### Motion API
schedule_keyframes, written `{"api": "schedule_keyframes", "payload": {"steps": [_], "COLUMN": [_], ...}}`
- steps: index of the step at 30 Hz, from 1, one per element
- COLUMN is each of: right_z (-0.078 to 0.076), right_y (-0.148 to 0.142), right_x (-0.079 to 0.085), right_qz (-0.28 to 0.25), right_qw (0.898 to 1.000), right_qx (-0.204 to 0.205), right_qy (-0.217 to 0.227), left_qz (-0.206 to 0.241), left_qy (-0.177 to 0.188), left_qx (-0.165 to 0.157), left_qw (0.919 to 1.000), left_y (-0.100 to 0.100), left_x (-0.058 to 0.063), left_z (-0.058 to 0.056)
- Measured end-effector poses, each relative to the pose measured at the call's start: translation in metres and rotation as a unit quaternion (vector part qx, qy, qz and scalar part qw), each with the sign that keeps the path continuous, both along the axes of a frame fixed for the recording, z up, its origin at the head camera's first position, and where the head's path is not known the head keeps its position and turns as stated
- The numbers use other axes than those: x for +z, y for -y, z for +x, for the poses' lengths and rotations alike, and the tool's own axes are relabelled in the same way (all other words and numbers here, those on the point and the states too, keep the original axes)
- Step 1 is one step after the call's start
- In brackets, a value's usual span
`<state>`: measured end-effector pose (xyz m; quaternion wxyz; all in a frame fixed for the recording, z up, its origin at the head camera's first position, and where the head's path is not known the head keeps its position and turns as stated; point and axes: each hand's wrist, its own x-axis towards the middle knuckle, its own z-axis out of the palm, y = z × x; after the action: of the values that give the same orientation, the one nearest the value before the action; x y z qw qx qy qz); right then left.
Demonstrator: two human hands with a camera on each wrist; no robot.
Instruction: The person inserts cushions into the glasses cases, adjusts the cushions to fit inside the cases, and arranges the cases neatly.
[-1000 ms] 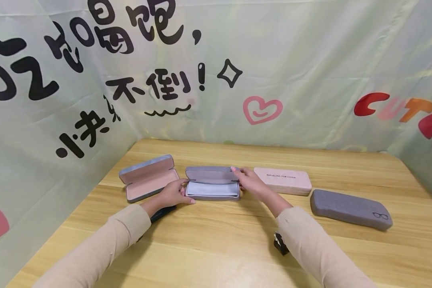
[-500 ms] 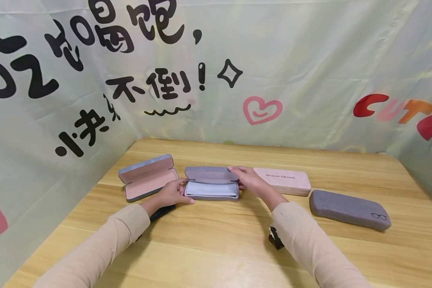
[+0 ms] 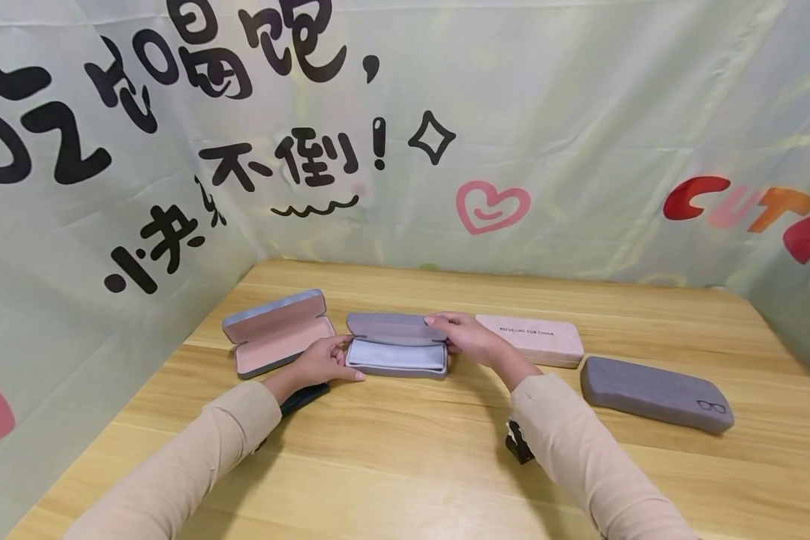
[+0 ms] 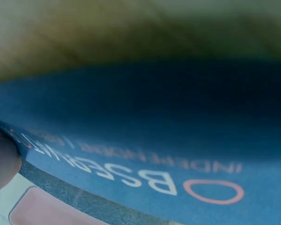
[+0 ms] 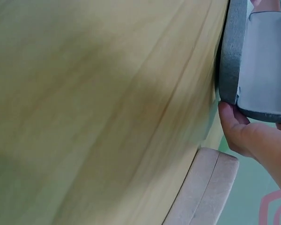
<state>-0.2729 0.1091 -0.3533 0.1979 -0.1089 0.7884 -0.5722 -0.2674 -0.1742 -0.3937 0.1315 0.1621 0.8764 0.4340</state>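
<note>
Around eight o'clock from the open grey case (image 3: 388,328), under the left wrist, lies a dark item (image 3: 304,400); mostly covered by the arm, it may be the lettered blue thing in the left wrist view. Between three and four o'clock, a closed grey case (image 3: 648,390) sits on the table (image 3: 405,465). At the dial's centre, the left hand (image 3: 320,362) grips the open case's left end, thumb along its front, while the right hand (image 3: 475,341) clamps the right end. A folded pale cloth (image 3: 397,355) lies in the base. At nine o'clock stands an open pink-lined case (image 3: 277,330); at three, a closed pink case (image 3: 529,339). Farthest off, the curtain (image 3: 580,150) shows a pink heart (image 3: 463,202) towards one.
</note>
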Motion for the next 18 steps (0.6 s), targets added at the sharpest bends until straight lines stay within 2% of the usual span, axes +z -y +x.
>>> {"api": "schedule_keyframes", "payload": {"steps": [8,15,18], "right_z": [0.002,0.003,0.005], "right_y": [-0.006,-0.010,-0.012], "right_x": [0.000,-0.001,0.000], "right_qz": [0.028,0.036,0.036], "right_qw": [0.999,0.997,0.994], "right_qx": [0.022,0.029,0.043], "right_qy": [-0.038,-0.063,-0.090], "left_qz": [0.007,0.020,0.028], "left_qy": [0.002,0.009,0.009], "left_qx": [0.011,0.021,0.020], "left_qw": [0.9999,0.9995,0.9994], "left_y": [0.000,-0.001,-0.001], "left_x": [0.002,-0.002,-0.002], "left_z": [0.002,0.001,0.001]}}
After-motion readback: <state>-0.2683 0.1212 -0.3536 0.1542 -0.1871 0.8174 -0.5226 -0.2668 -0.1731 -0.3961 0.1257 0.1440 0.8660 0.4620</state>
